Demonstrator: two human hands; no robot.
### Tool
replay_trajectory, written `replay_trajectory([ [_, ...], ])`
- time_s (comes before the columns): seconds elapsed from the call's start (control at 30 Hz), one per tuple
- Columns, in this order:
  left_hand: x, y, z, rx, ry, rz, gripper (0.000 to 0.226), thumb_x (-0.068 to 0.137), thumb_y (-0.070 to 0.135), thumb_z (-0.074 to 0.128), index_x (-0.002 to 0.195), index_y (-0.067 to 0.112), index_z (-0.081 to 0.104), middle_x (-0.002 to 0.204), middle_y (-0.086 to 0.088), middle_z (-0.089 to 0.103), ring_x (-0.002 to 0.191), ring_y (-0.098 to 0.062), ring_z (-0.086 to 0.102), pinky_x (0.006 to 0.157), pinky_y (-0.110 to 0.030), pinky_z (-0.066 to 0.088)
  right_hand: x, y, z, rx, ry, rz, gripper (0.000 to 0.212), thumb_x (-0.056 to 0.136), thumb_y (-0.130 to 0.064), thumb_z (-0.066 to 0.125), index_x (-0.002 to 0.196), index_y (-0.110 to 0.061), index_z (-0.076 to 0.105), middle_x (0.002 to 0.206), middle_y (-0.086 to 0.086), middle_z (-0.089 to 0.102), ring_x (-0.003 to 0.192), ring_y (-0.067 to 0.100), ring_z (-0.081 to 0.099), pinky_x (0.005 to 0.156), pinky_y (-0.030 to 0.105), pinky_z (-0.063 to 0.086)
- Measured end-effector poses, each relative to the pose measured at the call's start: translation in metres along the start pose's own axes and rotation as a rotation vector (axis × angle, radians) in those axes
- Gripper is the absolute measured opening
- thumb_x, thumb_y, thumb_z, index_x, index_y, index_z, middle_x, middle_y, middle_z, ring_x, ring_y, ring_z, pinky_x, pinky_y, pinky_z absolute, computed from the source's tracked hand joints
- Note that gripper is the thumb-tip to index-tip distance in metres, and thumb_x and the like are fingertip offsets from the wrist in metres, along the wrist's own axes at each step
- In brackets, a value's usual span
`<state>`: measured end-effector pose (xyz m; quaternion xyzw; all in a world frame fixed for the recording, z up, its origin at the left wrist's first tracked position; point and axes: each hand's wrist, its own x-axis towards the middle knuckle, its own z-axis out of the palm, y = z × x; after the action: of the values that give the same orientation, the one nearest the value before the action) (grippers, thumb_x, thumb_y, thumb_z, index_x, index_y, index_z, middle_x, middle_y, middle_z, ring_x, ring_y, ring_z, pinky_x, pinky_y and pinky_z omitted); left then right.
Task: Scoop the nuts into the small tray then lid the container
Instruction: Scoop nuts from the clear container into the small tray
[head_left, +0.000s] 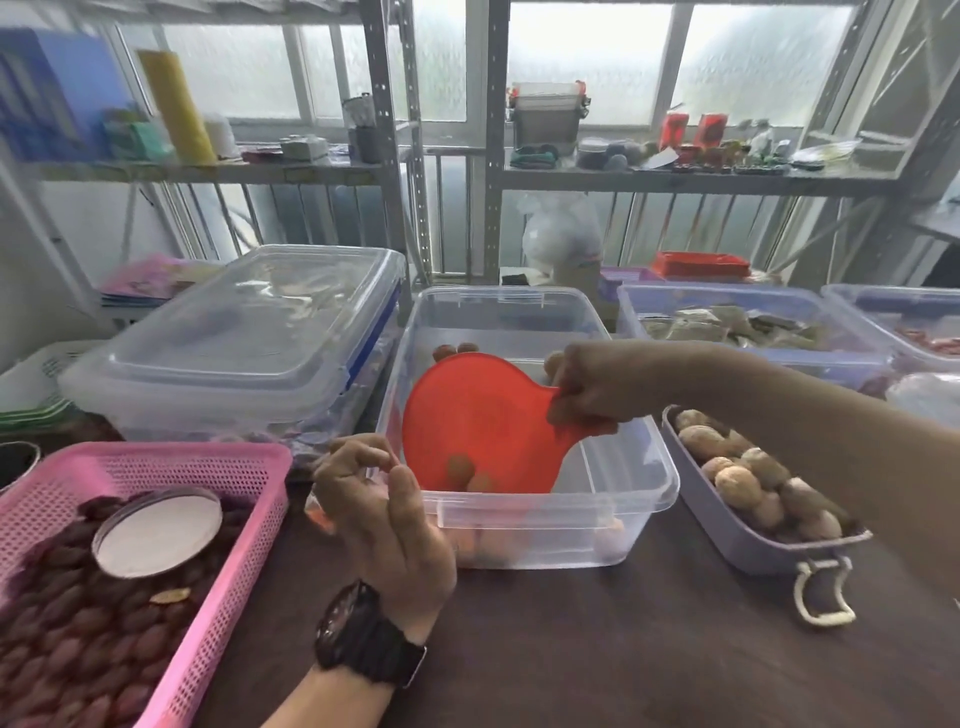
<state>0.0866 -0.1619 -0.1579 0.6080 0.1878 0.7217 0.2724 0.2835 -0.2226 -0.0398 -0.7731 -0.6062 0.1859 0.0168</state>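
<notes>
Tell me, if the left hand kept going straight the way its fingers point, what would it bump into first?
Most likely the near left wall of the clear container. The left hand sits just outside that corner, fingers pointing forward toward it. They may already touch it; depth is hard to judge here.

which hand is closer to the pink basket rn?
Left. The left hand rests at the clear container's front-left corner, just right of the pink basket. The right hand holds the red scoop inside the container, farther right.
</notes>
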Motion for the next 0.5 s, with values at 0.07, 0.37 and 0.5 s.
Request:
replay_trajectory([
  [0.07,-0.001,-0.001,-0.001,0.008,-0.002,-0.005,0.014,0.09,0.019,0.037,0.097,0.031,0.035,0.088,-0.012,0.044,0.08,-0.037,0.046,0.077,-0.059,0.038,-0.002,-0.004,-0.002,-0.042,0.028,0.009,0.046,0.09,-0.022,0.058,0.044,-0.02,0.054,0.065,0.011,0.062,0.049,0.014,0.049,0.053,0.025,0.038],
  [0.37,0.0,-0.002,0.0,0.053,-0.01,0.006,0.013,0.092,0.023,0.035,0.098,0.034,0.034,0.093,-0.007,0.044,0.083,-0.041,0.049,0.076,-0.065,0.038,-0.028,0.003,-0.007,0.043,-0.052,0.041,0.047,0.093,-0.022,0.06,0.047,-0.018,0.053,0.041,-0.01,0.053,0.038,0.005,0.042,0.05,0.019,0.039],
  [0.5,0.0,-0.003,-0.002,0.038,-0.032,-0.003,0.011,0.093,0.024,0.035,0.098,0.034,0.034,0.092,-0.008,0.045,0.083,-0.042,0.049,0.075,-0.067,0.038,-0.033,0.012,-0.008,0.366,-0.052,0.137,0.043,0.097,-0.017,0.058,0.054,-0.014,0.059,0.038,-0.012,0.053,0.032,-0.001,0.044,0.038,0.009,0.034],
])
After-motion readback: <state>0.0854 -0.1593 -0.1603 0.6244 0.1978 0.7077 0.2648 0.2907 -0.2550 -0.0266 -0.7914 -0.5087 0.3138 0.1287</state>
